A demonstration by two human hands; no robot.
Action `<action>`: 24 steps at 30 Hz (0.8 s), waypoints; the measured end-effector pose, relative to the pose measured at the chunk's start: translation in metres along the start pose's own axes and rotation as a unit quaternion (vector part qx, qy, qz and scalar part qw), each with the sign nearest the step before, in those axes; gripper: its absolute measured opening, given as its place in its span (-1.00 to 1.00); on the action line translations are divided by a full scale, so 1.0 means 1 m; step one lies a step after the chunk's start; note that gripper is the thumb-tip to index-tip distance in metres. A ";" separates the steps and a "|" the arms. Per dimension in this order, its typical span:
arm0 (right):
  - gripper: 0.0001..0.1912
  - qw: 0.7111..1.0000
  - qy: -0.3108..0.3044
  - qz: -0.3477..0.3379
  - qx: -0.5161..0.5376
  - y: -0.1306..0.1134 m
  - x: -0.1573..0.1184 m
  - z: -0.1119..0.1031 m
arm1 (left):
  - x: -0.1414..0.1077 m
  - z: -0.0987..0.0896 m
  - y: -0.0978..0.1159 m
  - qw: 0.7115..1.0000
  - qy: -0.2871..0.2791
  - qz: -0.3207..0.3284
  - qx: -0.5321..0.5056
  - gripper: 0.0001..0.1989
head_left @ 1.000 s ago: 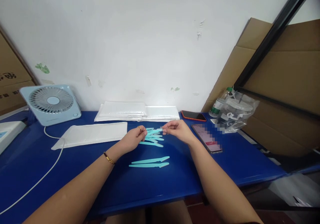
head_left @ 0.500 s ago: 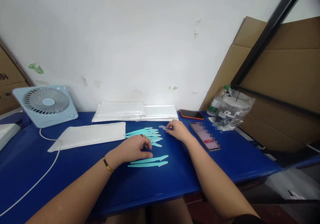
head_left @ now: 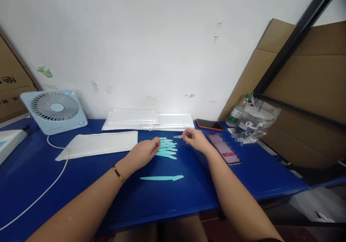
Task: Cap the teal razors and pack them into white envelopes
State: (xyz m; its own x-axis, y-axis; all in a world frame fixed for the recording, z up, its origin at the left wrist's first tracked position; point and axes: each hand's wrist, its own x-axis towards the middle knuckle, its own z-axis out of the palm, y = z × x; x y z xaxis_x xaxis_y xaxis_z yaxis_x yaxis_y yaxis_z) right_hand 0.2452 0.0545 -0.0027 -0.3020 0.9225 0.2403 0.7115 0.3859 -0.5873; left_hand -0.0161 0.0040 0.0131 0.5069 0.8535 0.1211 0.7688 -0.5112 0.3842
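Note:
Several turquoise eyebrow razors (head_left: 169,149) lie in a fanned row on the blue table, blades toward the right. My left hand (head_left: 144,152) covers their handle ends, its fingers closed in a pinch on an eyebrow razor; the grip itself is mostly hidden. A single eyebrow razor (head_left: 161,178) lies apart, closer to the table's front edge. My right hand (head_left: 196,140) is to the right of the row, thumb and fingers pinched on a small clear plastic piece. More clear plastic pieces (head_left: 177,137) lie just left of its fingertips.
White padded mailers (head_left: 132,118) are stacked against the wall, and one more mailer (head_left: 101,144) lies at left. A fan (head_left: 56,108) with a white cable stands far left. Two phones (head_left: 209,124), a bottle (head_left: 238,112) and a bagged cup (head_left: 255,119) are at right.
One of the two razors in front is gone from its spot. My left hand has moved up over the fanned row. My right hand stays by the clear plastic pieces.

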 end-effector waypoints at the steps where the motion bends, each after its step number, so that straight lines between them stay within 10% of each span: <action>1: -0.84 0.999 -0.006 -0.007 0.037 -0.002 -0.001 -0.002 | 0.001 -0.001 -0.004 1.000 0.014 -0.012 -0.004 -0.85; 18: -0.76 0.974 -0.083 -0.041 0.209 -0.029 -0.003 0.025 | 0.008 0.004 -0.012 0.997 0.038 -0.015 -0.066 -0.85; 22: -0.80 0.997 0.037 -0.045 0.055 -0.016 0.002 0.015 | 0.004 -0.001 -0.004 0.994 0.104 -0.011 -0.008 -0.74; 24: -0.82 0.996 0.077 -0.042 -0.025 -0.006 0.005 0.011 | -0.002 -0.005 0.004 0.999 0.047 0.016 -0.016 -0.71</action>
State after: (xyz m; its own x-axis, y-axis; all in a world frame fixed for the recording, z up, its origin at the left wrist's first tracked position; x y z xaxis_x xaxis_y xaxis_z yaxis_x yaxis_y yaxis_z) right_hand 0.2329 0.0566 -0.0062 -0.2629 0.8759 0.4045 0.7201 0.4571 -0.5219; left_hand -0.0163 0.0007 0.0185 0.4913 0.8433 0.2179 0.7396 -0.5361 0.4069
